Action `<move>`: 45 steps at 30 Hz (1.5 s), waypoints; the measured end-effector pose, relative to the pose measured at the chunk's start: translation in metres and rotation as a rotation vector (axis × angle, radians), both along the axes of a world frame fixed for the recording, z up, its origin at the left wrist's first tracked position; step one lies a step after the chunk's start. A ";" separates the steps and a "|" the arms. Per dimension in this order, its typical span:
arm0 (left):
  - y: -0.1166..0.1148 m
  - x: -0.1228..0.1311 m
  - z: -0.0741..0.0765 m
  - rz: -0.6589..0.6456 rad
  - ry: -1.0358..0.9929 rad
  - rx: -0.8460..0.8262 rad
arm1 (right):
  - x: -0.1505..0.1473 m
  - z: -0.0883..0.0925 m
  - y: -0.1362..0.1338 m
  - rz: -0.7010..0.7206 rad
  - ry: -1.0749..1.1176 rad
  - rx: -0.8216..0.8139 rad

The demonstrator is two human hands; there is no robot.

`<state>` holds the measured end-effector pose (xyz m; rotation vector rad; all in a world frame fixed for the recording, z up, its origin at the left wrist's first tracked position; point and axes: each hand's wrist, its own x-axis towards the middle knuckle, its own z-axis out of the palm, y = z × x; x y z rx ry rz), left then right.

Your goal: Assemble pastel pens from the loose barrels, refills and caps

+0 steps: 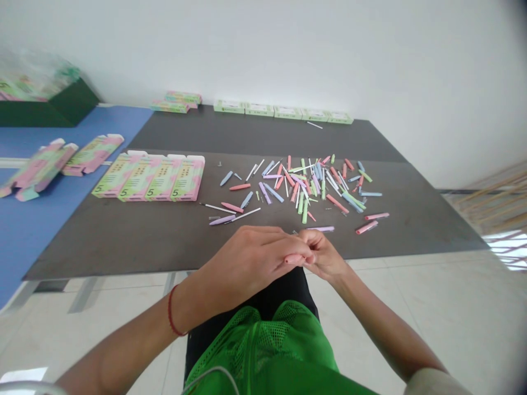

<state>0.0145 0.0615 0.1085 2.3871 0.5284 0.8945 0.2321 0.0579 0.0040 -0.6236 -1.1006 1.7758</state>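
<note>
My left hand [257,255] is closed on a pink pen piece [293,258], one end of it exposed at the fingers; my right hand [323,255] meets it, its own grip on the piece undeterminable. I assess the piece as light, stiff and smooth enough to slip, best taken around mid-barrel. Ahead of both hands, loose pen parts [304,210] lie on the worktop [420,214], with printed cartons [187,178] farther left.

Left hand [255,258] holding pink pen piece [293,259], right hand [324,255] against left; pen parts [305,211] scattered on dark table [135,236].
</note>
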 end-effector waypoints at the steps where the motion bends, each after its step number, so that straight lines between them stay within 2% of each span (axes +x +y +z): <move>1: 0.000 0.000 -0.003 0.000 -0.025 -0.012 | 0.000 0.001 0.000 0.002 0.008 -0.003; 5: 0.001 -0.001 -0.010 0.005 -0.053 -0.033 | -0.002 0.005 0.000 0.005 0.011 -0.011; 10: 0.000 -0.001 -0.009 0.009 -0.040 0.068 | -0.001 0.004 0.001 -0.002 0.022 -0.008; 13: 0.001 -0.002 -0.009 0.013 -0.048 0.058 | 0.000 0.006 0.000 0.009 0.030 0.024; 20: 0.003 -0.001 -0.030 0.053 -0.238 0.116 | 0.000 0.014 -0.001 -0.072 -0.004 0.077; 24: 0.002 0.001 -0.038 0.051 -0.269 0.130 | 0.001 0.017 0.000 -0.133 -0.047 0.108; 31: 0.005 -0.001 -0.039 0.102 -0.343 0.016 | 0.004 0.029 -0.002 -0.172 -0.136 0.143; 36: 0.004 -0.003 -0.039 0.112 -0.325 -0.108 | 0.002 0.038 -0.004 -0.200 -0.179 0.147; 45: 0.003 0.000 -0.050 0.102 -0.384 -0.250 | 0.000 0.045 -0.010 -0.271 -0.289 0.062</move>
